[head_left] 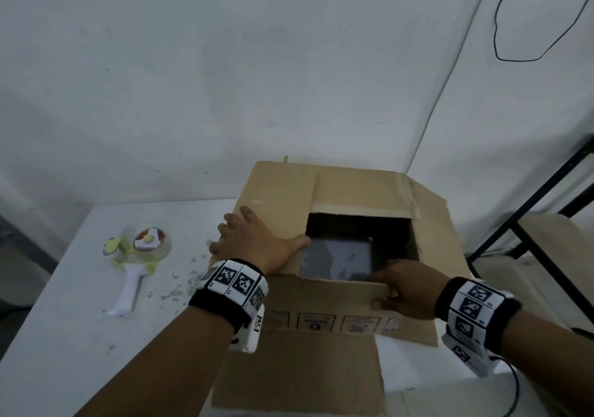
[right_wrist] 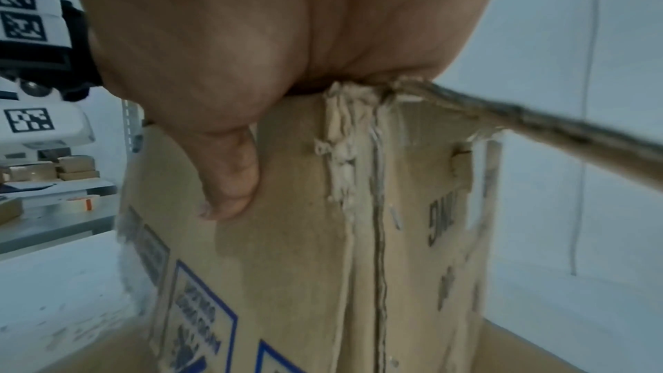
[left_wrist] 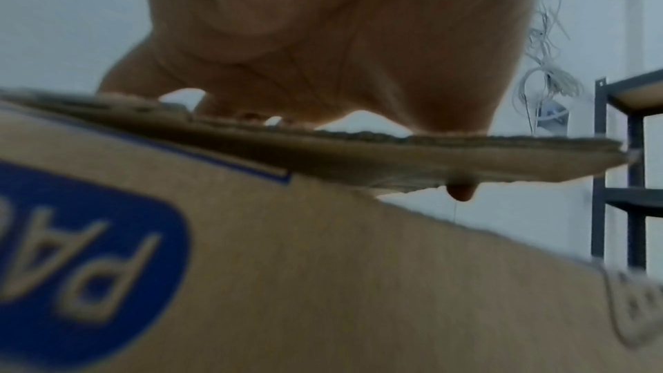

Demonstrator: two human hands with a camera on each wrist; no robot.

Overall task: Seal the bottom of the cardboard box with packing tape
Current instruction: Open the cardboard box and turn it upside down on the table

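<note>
The left hand (head_left: 254,243) lies flat, fingers spread, pressing down the left flap (head_left: 273,220) of the cardboard box (head_left: 337,323); its thumb reaches to the flap's edge at the opening. The right hand (head_left: 408,291) curls its fingers over the top edge of the box's near wall at the right corner, with the thumb pressed against the outer face, as the right wrist view shows.

The box stands on the white table (head_left: 64,336), its upturned end facing the camera. By my judgement the sealing is at an early stage: a square gap still gapes in the middle, with something grey visible inside, and no fresh tape crosses the flaps. One near flap (head_left: 299,371) still hangs down and outward, unfolded. Closing the flaps and all the taping are left.

Counted: one box, two hands, one tape dispenser (head_left: 138,255) with a white handle, lying untouched on the table well to the left of the box. A dark metal shelf frame (head_left: 527,220) stands at the right.
</note>
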